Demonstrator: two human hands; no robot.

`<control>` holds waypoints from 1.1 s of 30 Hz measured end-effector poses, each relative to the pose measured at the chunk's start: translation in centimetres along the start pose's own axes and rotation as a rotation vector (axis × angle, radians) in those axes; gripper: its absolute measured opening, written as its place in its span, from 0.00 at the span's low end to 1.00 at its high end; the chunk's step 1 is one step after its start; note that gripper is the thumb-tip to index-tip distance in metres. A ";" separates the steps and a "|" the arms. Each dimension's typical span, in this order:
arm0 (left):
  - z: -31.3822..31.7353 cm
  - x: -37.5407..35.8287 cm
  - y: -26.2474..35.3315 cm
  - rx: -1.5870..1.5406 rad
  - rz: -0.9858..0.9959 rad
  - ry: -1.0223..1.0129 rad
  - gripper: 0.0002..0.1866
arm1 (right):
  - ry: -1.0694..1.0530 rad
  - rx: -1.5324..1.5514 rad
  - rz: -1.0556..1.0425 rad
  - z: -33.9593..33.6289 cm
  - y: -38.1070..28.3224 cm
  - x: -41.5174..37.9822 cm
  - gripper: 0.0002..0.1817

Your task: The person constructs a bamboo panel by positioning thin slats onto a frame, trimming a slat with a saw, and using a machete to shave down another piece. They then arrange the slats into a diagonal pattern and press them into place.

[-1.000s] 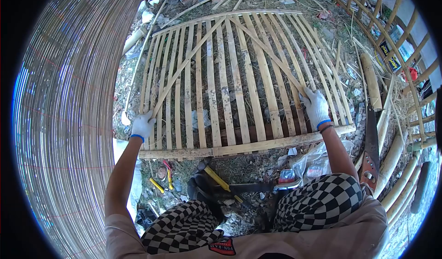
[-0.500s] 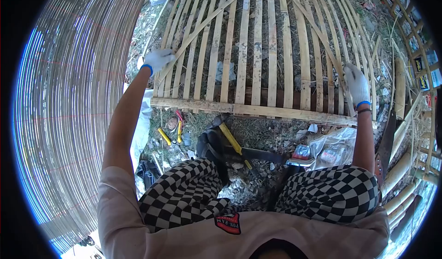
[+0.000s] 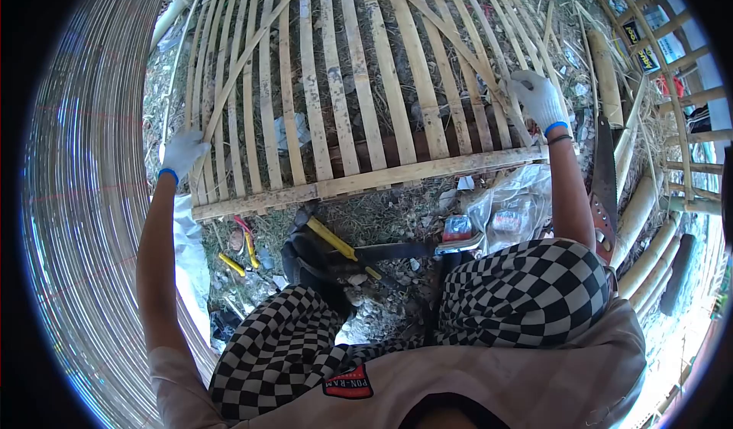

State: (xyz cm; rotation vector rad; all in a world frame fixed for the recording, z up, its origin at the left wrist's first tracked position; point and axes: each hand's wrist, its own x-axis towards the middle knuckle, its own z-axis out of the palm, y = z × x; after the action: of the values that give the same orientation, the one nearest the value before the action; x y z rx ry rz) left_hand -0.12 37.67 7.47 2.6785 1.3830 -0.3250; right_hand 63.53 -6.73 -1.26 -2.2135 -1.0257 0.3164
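A panel of pale bamboo slats (image 3: pixel 372 97) spans the upper middle, with a crosswise strip (image 3: pixel 359 182) along its near edge and two diagonal strips over it. My left hand (image 3: pixel 184 151), in a white glove with a blue cuff, has its fingers closed round the panel's left side near the lower corner. On the right side, my right hand (image 3: pixel 539 99), gloved alike, has its fingers bent over the slats near the end of the right diagonal strip. Its fingertips are partly hidden against the slats.
A yellow-handled hammer (image 3: pixel 330 237) lies by my foot, near a long dark blade (image 3: pixel 397 250). A handsaw (image 3: pixel 605 192) stands at the right beside bamboo poles (image 3: pixel 640 208). Clear plastic (image 3: pixel 516 204) covers small packets. A slatted screen (image 3: pixel 92 177) fills the left.
The view has turned, so the panel sits further left and looks tilted, its right end higher. Both hands are still at its two sides.
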 end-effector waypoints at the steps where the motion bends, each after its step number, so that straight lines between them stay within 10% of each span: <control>1: 0.7 0.1 -1.0 -0.050 0.001 0.043 0.25 | -0.002 0.006 -0.004 -0.1 0.0 0.0 0.17; 33: 1.3 0.4 0.1 -0.293 -0.147 0.040 0.28 | -0.053 -0.152 -0.118 1.4 -1.6 -2.5 0.21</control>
State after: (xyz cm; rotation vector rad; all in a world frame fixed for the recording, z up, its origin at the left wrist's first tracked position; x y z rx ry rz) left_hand -0.01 37.73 6.12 2.3663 1.5111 -0.0737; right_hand 60.29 -7.18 -1.33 -2.2768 -1.2403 0.2526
